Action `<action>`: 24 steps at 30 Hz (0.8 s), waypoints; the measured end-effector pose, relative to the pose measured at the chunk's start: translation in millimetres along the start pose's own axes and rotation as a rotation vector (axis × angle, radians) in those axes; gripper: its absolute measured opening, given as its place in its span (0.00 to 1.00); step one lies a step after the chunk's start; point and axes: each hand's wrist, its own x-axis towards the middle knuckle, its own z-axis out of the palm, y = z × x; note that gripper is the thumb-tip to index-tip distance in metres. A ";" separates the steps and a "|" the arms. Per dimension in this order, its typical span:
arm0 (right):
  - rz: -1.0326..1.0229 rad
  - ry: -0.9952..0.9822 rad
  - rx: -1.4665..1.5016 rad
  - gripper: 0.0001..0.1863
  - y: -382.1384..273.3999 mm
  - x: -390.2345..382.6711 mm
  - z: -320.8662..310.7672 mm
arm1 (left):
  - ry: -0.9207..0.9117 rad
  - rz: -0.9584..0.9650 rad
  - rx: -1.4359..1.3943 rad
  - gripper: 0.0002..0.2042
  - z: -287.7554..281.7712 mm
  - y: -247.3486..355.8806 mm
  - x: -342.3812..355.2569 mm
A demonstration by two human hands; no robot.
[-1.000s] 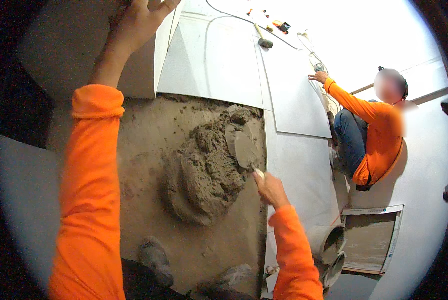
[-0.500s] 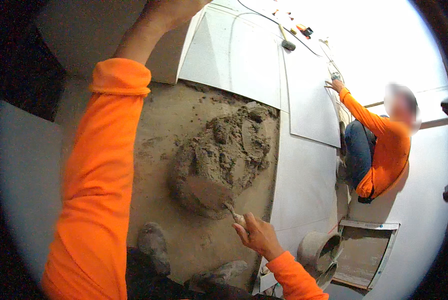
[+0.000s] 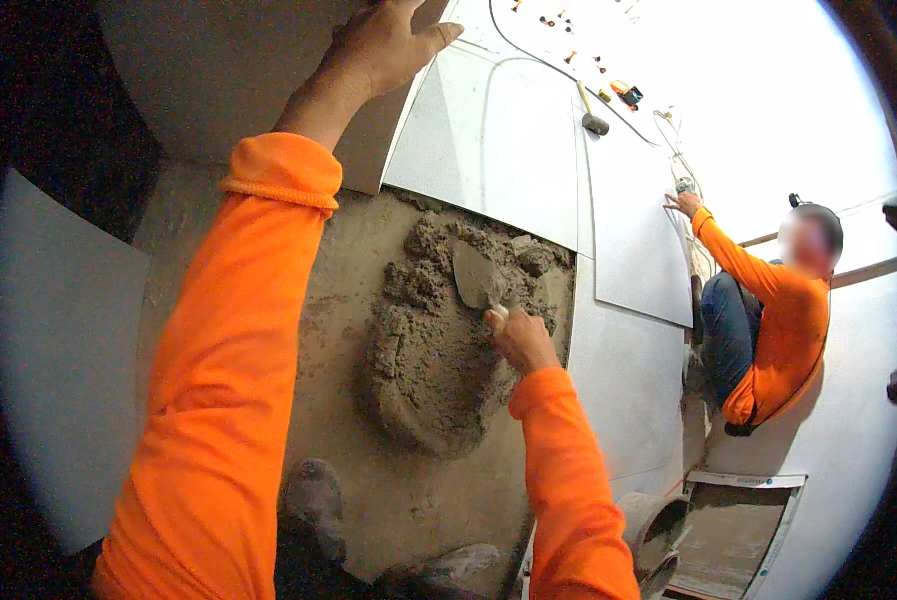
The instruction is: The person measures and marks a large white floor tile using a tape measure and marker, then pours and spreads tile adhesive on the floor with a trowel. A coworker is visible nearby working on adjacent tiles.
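My right hand (image 3: 525,340) is closed around the handle of a trowel (image 3: 477,277). The trowel's pointed blade rests on the far part of a heap of wet grey-brown mortar (image 3: 433,365). A ridged rim surrounds the flatter near part of this heap. At the top left, my left hand (image 3: 386,50) grips the upper edge of a large tile (image 3: 268,85) standing upright; its thumb sticks out to the right and some fingers are cut off by the picture's edge.
White tiles (image 3: 488,140) lie beyond and right of the mortar. A co-worker in orange (image 3: 783,335) crouches at the right, one hand near a small tool. A mallet (image 3: 594,123) lies farther off. Buckets (image 3: 651,530) and a framed opening (image 3: 728,535) are at lower right.
My right hand has carried the trowel from the mortar's near edge to its far part. The near mortar surface now looks rougher and more hollowed. My left hand sits slightly farther right in view.
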 end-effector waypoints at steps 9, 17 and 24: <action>0.498 -0.153 1.059 0.32 -68.7 0.4 39.1 | 0.146 0.082 -0.081 0.53 27.9 0.9 3.5; 0.268 -0.182 0.627 0.34 -58.0 53.4 43.6 | 0.136 0.035 0.007 0.54 18.4 3.9 -2.7; -0.001 -0.299 -0.044 0.38 -43.7 143.4 30.7 | 0.146 0.069 0.086 0.55 21.5 -4.4 -0.9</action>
